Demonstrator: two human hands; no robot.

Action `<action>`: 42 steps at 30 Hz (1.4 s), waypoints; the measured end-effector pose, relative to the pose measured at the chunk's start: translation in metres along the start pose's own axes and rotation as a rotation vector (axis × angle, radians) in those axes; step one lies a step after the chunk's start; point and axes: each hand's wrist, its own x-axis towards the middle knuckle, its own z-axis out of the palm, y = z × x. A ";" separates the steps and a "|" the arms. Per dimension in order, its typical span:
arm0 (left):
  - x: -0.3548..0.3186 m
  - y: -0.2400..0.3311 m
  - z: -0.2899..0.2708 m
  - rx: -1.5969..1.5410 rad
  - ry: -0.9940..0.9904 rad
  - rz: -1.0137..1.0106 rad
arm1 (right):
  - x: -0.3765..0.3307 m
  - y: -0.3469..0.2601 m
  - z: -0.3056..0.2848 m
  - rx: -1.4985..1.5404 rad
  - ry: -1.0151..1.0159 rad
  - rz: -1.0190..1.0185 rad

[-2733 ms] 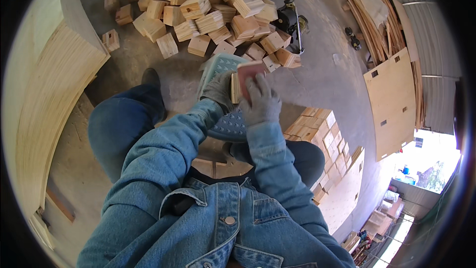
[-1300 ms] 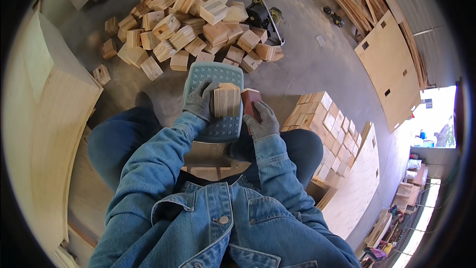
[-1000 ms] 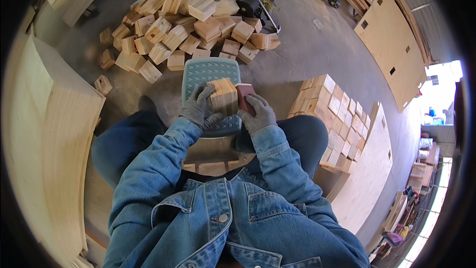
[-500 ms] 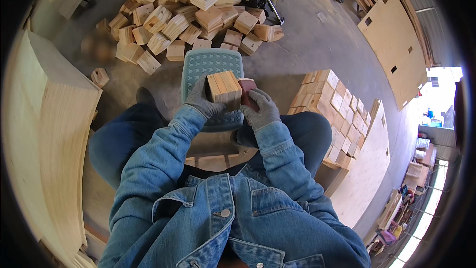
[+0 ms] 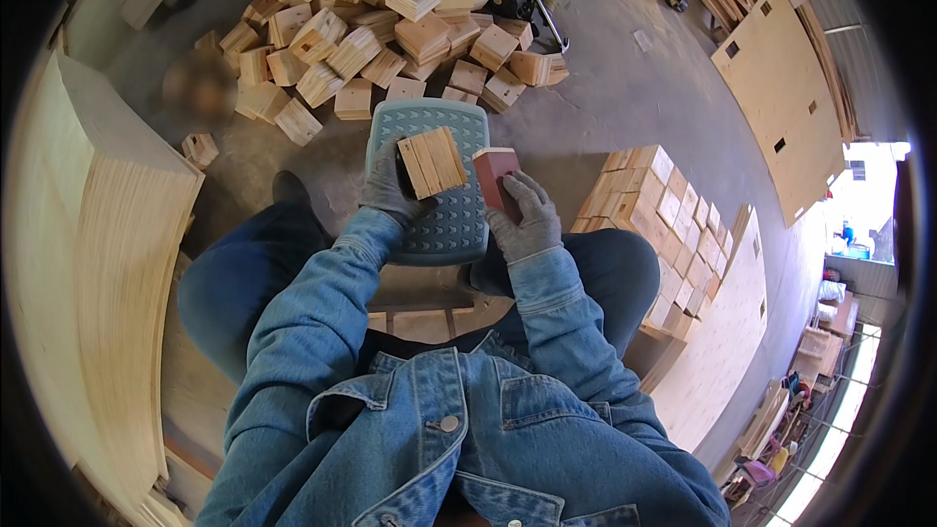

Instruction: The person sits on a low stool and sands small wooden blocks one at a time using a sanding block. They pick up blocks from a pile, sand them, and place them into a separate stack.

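plainly, the head view showed the left grey-gloved hand [image 5: 388, 187] clasping a pale cube-like layered-wood block [image 5: 433, 163] by its left side, perhaps to leave the right bare, over a blue-green textured stool [image 5: 439, 237]. the right grey-gloved hand [image 5: 530, 222] pinched a reddish-brown rectangular bar [image 5: 495, 175], its far end beyond the fingertips, apart from the block.

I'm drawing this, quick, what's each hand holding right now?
Left hand: closed, holding a wooden block.
Right hand: closed, holding a reddish-brown block.
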 end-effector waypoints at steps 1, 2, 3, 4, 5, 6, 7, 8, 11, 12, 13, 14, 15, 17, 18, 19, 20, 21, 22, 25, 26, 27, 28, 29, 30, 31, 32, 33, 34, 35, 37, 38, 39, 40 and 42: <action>-0.001 -0.008 -0.002 0.087 -0.025 0.024 | 0.000 -0.008 -0.003 -0.040 0.030 -0.047; -0.004 -0.012 -0.003 0.122 -0.044 0.044 | 0.000 -0.016 -0.005 -0.078 0.060 -0.095; -0.007 -0.016 -0.004 0.112 -0.067 0.050 | 0.001 -0.023 -0.007 -0.104 0.064 -0.162; -0.006 -0.011 -0.001 -0.092 -0.091 0.035 | 0.000 -0.028 -0.009 -0.134 0.071 -0.225; -0.006 -0.007 0.001 -0.295 -0.111 0.015 | -0.001 -0.031 -0.008 -0.164 0.076 -0.289; -0.006 -0.002 0.006 -0.506 -0.111 0.004 | -0.003 -0.032 -0.004 -0.160 0.050 -0.343; -0.005 0.010 0.006 -0.734 -0.110 -0.060 | -0.006 -0.033 0.000 -0.153 0.024 -0.398; -0.004 0.018 0.008 -0.966 -0.098 -0.127 | -0.009 -0.036 0.006 -0.147 -0.003 -0.454; 0.003 0.032 0.004 -1.486 -0.093 -0.387 | -0.012 -0.044 0.019 -0.231 -0.031 -0.485; 0.004 0.034 0.004 -1.509 -0.118 -0.398 | -0.011 -0.044 0.022 -0.236 -0.025 -0.500; 0.002 0.033 0.002 -1.534 -0.133 -0.407 | -0.007 -0.052 0.023 -0.296 -0.041 -0.475; 0.000 0.025 0.001 -1.287 -0.118 -0.280 | -0.001 -0.058 0.025 -0.312 -0.053 -0.454; -0.001 0.017 0.001 -1.038 -0.102 -0.159 | 0.008 -0.064 0.028 -0.328 -0.065 -0.434; -0.002 0.006 0.002 -0.925 -0.043 -0.107 | 0.032 -0.069 0.038 -0.358 -0.088 -0.416; -0.002 0.001 0.005 -0.868 -0.016 -0.084 | 0.047 -0.073 0.041 -0.369 -0.089 -0.378; 0.000 -0.003 0.005 -0.779 0.019 -0.052 | 0.062 -0.080 0.043 -0.379 -0.092 -0.340; 0.001 -0.005 0.007 -0.694 0.042 -0.024 | 0.074 -0.085 0.045 -0.394 -0.094 -0.307; 0.000 -0.006 0.009 -0.541 0.062 0.013 | 0.081 -0.086 0.048 -0.403 -0.106 -0.285; 0.000 -0.008 0.010 -0.371 0.089 0.057 | 0.089 -0.085 0.051 -0.417 -0.118 -0.270; -0.005 -0.016 0.005 0.070 0.142 0.150 | 0.084 -0.083 0.046 -0.410 -0.167 -0.247; -0.007 -0.018 0.003 0.158 0.158 0.172 | 0.075 -0.081 0.043 -0.396 -0.192 -0.246; -0.010 -0.020 0.000 0.212 0.173 0.179 | 0.062 -0.079 0.040 -0.430 -0.178 -0.286; -0.011 -0.020 0.002 0.255 0.183 0.190 | 0.044 -0.071 0.037 -0.410 -0.124 -0.347; -0.012 -0.017 0.002 0.288 0.194 0.202 | 0.028 -0.064 0.034 -0.385 -0.068 -0.408; -0.014 -0.007 0.002 0.282 0.202 0.194 | 0.012 -0.056 0.028 -0.380 -0.073 -0.424; -0.016 0.003 0.002 0.276 0.209 0.188 | -0.004 -0.051 0.020 -0.376 -0.078 -0.441; -0.018 0.012 0.001 0.278 0.213 0.178 | -0.016 -0.047 0.017 -0.363 -0.082 -0.453; -0.020 0.021 -0.001 0.329 0.190 0.151 | -0.024 -0.045 0.015 -0.359 -0.077 -0.459; -0.021 0.021 -0.002 0.327 0.199 0.135 | -0.029 -0.047 0.015 -0.352 -0.072 -0.471; -0.022 0.021 -0.003 0.326 0.205 0.120 | -0.031 -0.048 0.015 -0.345 -0.067 -0.482; -0.022 0.017 -0.005 0.304 0.211 0.130 | -0.020 -0.047 0.024 -0.344 -0.058 -0.512; -0.021 0.014 -0.005 0.283 0.210 0.159 | -0.011 -0.048 0.027 -0.345 -0.049 -0.525; -0.021 0.012 -0.006 0.262 0.209 0.188 | 0.001 -0.053 0.031 -0.372 -0.049 -0.512; -0.021 0.011 -0.007 0.276 0.200 0.172 | 0.015 -0.058 0.039 -0.393 -0.049 -0.494; -0.020 0.015 -0.008 0.298 0.181 0.145 | 0.047 -0.068 0.050 -0.439 -0.067 -0.432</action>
